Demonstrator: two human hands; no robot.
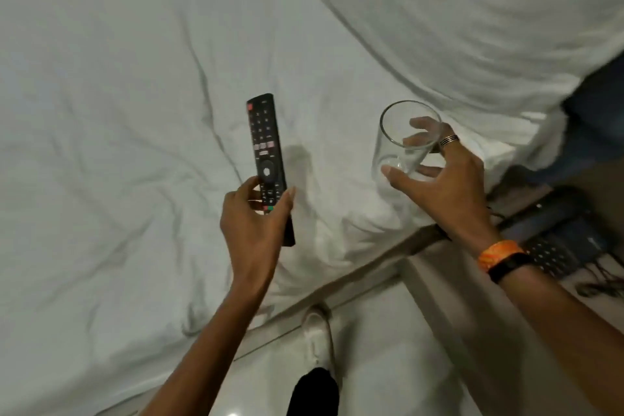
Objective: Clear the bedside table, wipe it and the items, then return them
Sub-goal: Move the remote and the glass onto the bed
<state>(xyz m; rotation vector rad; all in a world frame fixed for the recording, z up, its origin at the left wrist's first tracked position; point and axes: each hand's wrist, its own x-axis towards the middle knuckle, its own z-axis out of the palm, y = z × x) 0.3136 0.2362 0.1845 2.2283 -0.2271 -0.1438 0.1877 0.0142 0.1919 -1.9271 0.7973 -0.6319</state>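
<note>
The remote [265, 145] is a long, slim bar of matte black plastic. Its face is crowded with small buttons, with a red one at the far tip and a pale round pad lower down. Its near end sits in the left hand [256, 226], thumb on one long edge and fingertips curled round the other, so most of its length sticks out past the fingers. A soft shadow falls on the cloth just right of the remote, so it looks lifted off the bed sheet [118, 111].

To the right of the remote, and apart from it, a clear, smooth-walled glass [401, 142] tilts with its round mouth pointing away. The right hand [445, 176] grips it low, near the base, thumb in front and fingers wrapped behind, visible through the wall. One finger wears a banded ring [448, 139]. I cannot tell whether the glass touches the cloth.

Under and left of the remote the sheet is white and deeply creased. Beyond it, to the right, lies a plump white pillow [472, 10]. Nearer than the remote are a pale glossy floor [388, 365] and a white shoe [317, 334]. Far to its right, past an orange woven wristband [498, 252], sits a dark, blurred telephone [557, 246].
</note>
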